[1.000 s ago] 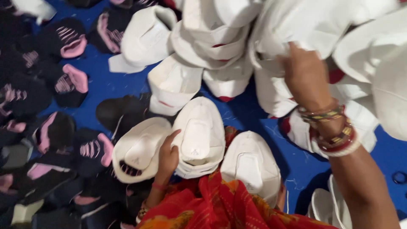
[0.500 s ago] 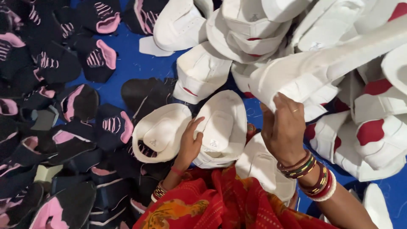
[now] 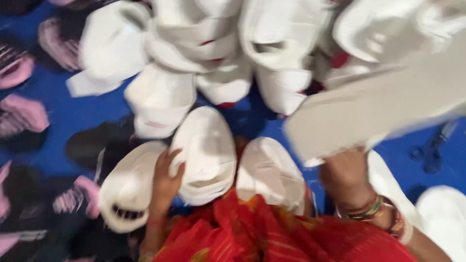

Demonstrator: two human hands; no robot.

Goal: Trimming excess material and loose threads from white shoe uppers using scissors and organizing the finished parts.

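Gripping a long white shoe sole (image 3: 383, 114) lifted above the blue floor (image 3: 73, 116), the right hand (image 3: 347, 177) is clenched; the left hand (image 3: 167, 177) clasps the edge of a white sole stack (image 3: 206, 155) beside the red garment (image 3: 272, 233).

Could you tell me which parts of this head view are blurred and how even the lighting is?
Head view: the white sole lifted by the right hand is heavily motion-smeared; the white pile behind is soft too; the left hand on a stacked white piece is somewhat sharper; lighting is flat, without glare or hard shadows.
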